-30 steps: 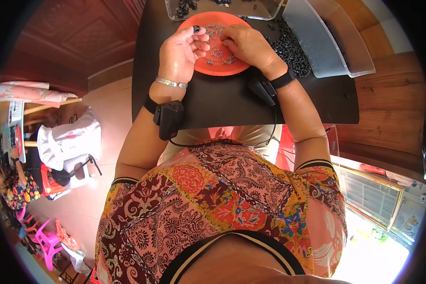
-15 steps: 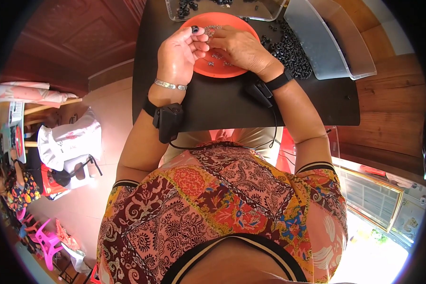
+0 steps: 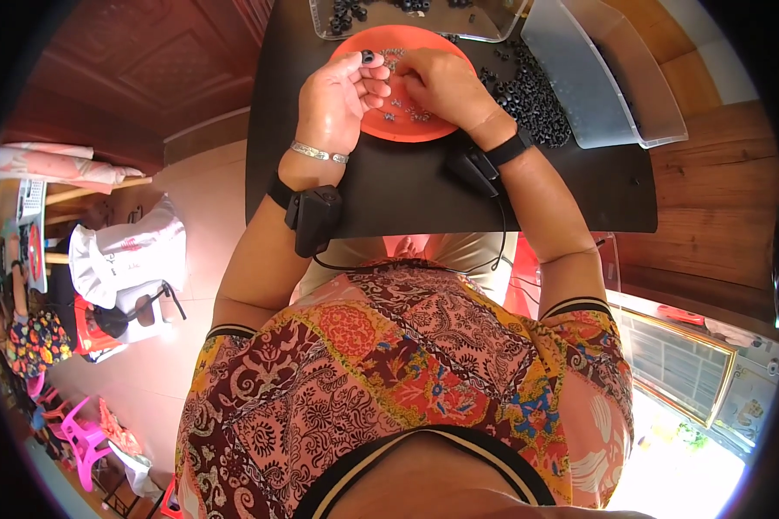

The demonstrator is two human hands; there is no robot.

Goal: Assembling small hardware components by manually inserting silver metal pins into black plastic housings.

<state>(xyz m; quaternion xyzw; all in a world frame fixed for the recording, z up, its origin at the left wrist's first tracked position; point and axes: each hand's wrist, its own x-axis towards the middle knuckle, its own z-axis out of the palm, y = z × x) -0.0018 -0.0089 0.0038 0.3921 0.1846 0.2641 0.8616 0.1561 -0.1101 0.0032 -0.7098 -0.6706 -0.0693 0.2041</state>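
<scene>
Since earlier frame: hands drawn closer together over round orange plastic plate [image 3: 424, 128]; small black ring-shaped part [image 3: 368, 57] now seen pinched at left hand [image 3: 342, 97] fingertips, grip pressed together on it. Right hand [image 3: 446, 85] curled, knuckles up, fingers laid on plate among small grey bits; its grip hidden, state cannot be told. Plate set on matte black desk [image 3: 407, 195]. Heap of black rings [image 3: 537, 95] piled right of plate, beside clear rectangular plastic tray [image 3: 632, 95]. Silver bracelet worn on left wrist.
</scene>
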